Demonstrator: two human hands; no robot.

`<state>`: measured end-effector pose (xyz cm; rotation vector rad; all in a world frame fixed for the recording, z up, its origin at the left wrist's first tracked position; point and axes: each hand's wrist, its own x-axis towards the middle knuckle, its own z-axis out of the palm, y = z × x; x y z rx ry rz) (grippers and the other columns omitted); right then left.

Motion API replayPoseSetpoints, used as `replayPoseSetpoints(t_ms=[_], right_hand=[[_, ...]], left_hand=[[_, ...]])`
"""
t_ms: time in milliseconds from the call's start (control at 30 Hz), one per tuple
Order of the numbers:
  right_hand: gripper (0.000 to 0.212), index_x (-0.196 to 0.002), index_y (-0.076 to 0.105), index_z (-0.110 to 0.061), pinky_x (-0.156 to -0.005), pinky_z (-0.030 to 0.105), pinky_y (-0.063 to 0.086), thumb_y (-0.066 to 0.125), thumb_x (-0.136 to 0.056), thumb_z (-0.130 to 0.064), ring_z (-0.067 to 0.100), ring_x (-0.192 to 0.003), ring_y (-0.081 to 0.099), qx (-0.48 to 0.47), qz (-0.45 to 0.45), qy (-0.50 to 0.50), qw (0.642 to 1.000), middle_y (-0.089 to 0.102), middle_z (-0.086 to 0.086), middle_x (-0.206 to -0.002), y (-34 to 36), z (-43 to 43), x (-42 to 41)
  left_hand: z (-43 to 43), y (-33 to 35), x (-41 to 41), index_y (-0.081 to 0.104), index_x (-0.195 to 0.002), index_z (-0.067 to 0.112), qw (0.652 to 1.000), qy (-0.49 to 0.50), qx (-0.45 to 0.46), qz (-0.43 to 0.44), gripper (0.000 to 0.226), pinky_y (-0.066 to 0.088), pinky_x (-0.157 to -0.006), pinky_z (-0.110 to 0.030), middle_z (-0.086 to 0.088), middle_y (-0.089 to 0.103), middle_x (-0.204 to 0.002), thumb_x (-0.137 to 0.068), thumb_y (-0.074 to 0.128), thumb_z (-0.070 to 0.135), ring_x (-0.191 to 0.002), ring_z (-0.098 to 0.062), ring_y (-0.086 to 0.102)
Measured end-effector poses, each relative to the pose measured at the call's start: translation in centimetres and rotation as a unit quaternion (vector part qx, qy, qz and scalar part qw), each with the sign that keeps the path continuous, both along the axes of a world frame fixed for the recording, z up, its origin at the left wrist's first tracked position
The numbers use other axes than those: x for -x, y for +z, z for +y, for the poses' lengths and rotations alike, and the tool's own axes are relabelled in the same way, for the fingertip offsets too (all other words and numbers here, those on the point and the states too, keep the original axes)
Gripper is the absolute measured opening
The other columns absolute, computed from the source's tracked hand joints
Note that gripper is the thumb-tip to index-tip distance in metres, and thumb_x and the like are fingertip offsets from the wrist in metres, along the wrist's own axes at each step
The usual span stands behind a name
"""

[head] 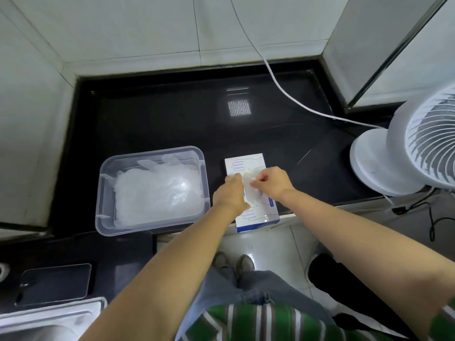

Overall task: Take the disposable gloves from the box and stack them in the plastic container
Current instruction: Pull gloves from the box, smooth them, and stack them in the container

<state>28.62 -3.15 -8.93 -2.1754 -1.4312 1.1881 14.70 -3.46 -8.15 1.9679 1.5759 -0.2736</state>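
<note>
clear container (104, 168) heaped with gloves (157, 190), left hand (230, 194) fingers together on box (257, 223), right hand (273, 182) fingers pinching glove (252, 193)

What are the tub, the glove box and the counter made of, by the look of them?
Tub: clear, faintly frosted plastic; the gloves show through its walls. Box: probably printed cardboard, matt white with blue print. Counter: dark polished stone, likely; it mirrors a light.
</note>
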Motion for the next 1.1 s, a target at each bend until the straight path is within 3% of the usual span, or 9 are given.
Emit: replayPoseSetpoints(t_ms=[67,133,300,533,633,733,833,967,1100], right_hand=[[0.015,-0.073,0.070,-0.008,-0.077,0.030,0.052,0.073,-0.086,-0.015,0.014,-0.074,0.059,-0.029,0.038,-0.004,0.999,0.067,0.002,-0.080,0.4,0.3,-0.1],[0.018,-0.070,0.065,-0.014,-0.076,0.027,0.052,0.074,-0.085,-0.014,0.012,-0.075,0.059,-0.040,0.065,-0.020,0.997,0.065,-0.002,-0.079,0.8,0.4,-0.2],[0.026,-0.067,0.056,-0.011,-0.075,0.035,0.056,0.075,-0.085,-0.014,0.023,-0.073,0.063,0.013,0.074,-0.049,0.996,0.065,0.011,-0.080,0.5,0.2,-0.8],[0.026,-0.070,0.055,-0.013,-0.077,0.037,0.058,0.078,-0.082,-0.009,0.028,-0.083,0.069,-0.048,0.161,-0.126,0.978,0.068,0.015,-0.086,1.4,0.4,-1.0],[0.016,-0.084,0.063,-0.009,-0.064,0.026,0.051,0.078,-0.082,-0.012,0.019,-0.069,0.060,0.036,0.181,-0.130,0.974,0.064,0.013,-0.085,1.6,-0.1,-1.4],[0.024,-0.097,0.070,-0.003,-0.060,0.022,0.045,0.078,-0.084,-0.021,0.014,-0.067,0.055,0.170,0.157,-0.054,0.971,0.065,0.010,-0.080,2.5,-0.2,-2.0],[0.016,-0.079,0.068,-0.003,-0.054,0.019,0.041,0.077,-0.084,-0.015,0.013,-0.059,0.051,0.141,0.138,-0.044,0.979,0.062,0.011,-0.073,3.3,0.0,-2.4],[0.030,-0.061,0.061,-0.008,-0.051,0.016,0.043,0.078,-0.084,-0.019,0.009,-0.053,0.052,0.062,0.198,-0.098,0.973,0.061,0.003,-0.060,3.8,0.3,-2.5],[0.025,-0.091,0.072,-0.009,-0.067,0.022,0.053,0.073,-0.088,-0.033,0.011,-0.068,0.063,0.103,0.225,-0.079,0.966,0.071,0.004,-0.080,4.3,0.3,-2.8]], left_hand=[[0.0,0.2,-0.1,0.031,-0.139,0.015,1.000,0.000,0.002,0.005,0.072,0.041,-0.067,-0.029,-0.009,0.038,-0.141,-0.084,0.075,0.029,-0.107,-0.027,0.061],[0.1,0.2,-0.2,0.031,-0.140,0.015,1.000,0.000,0.006,0.009,0.073,0.042,-0.068,-0.030,-0.009,0.037,-0.142,-0.083,0.075,0.029,-0.107,-0.028,0.061],[0.0,0.0,-0.2,0.030,-0.140,0.015,1.000,-0.003,0.007,0.015,0.074,0.043,-0.067,-0.031,-0.009,0.035,-0.144,-0.083,0.075,0.031,-0.105,-0.027,0.062],[0.0,0.1,-0.1,0.028,-0.142,0.016,1.000,-0.003,0.008,0.007,0.077,0.043,-0.068,-0.029,-0.007,0.036,-0.144,-0.083,0.076,0.031,-0.106,-0.027,0.061],[0.0,0.1,-0.3,0.030,-0.140,0.015,1.000,-0.002,0.006,0.013,0.075,0.042,-0.067,-0.029,-0.007,0.036,-0.143,-0.083,0.076,0.030,-0.105,-0.027,0.061],[-0.1,0.2,-0.5,0.031,-0.139,0.015,1.000,-0.002,0.003,0.018,0.074,0.042,-0.066,-0.028,-0.007,0.037,-0.142,-0.082,0.077,0.029,-0.103,-0.026,0.062],[-0.1,0.1,-0.5,0.031,-0.138,0.016,1.000,-0.001,0.001,0.018,0.074,0.043,-0.067,-0.027,-0.007,0.039,-0.141,-0.082,0.077,0.029,-0.103,-0.026,0.062],[-0.1,-0.1,-0.6,0.029,-0.141,0.016,1.000,-0.003,0.001,0.027,0.076,0.043,-0.067,-0.028,-0.007,0.038,-0.141,-0.083,0.076,0.030,-0.105,-0.025,0.061],[-0.1,-0.2,-0.7,0.028,-0.143,0.016,0.999,-0.005,-0.003,0.033,0.077,0.044,-0.065,-0.027,-0.007,0.039,-0.138,-0.083,0.076,0.028,-0.100,-0.024,0.061]])
